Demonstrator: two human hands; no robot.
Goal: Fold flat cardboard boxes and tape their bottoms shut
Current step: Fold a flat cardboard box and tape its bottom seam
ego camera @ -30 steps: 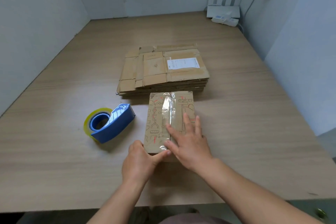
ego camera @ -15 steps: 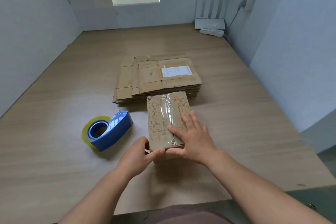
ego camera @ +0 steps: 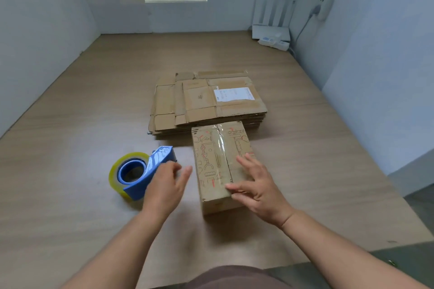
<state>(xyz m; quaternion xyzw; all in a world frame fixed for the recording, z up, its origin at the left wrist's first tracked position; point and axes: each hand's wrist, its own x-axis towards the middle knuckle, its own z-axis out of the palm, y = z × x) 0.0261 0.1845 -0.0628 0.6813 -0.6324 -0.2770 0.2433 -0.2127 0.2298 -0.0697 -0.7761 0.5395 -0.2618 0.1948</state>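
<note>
A small folded cardboard box (ego camera: 211,162) with red and black print stands on the table, clear tape running along its top seam. My right hand (ego camera: 256,185) lies on the box's near right part with fingers spread. My left hand (ego camera: 166,183) hovers with loose fingers between the box and the blue tape dispenser (ego camera: 141,171), partly covering the dispenser and holding nothing. A stack of flat cardboard boxes (ego camera: 206,101) lies just behind the taped box.
The wooden table (ego camera: 70,148) is walled on the left, back and right. A white router (ego camera: 270,30) and a power strip (ego camera: 273,42) sit in the far right corner. The table's near edge shows at lower right.
My left hand has let go of the box's near left corner and moved left to the tape dispenser. My right hand stays on the box. The camera has tilted up.
</note>
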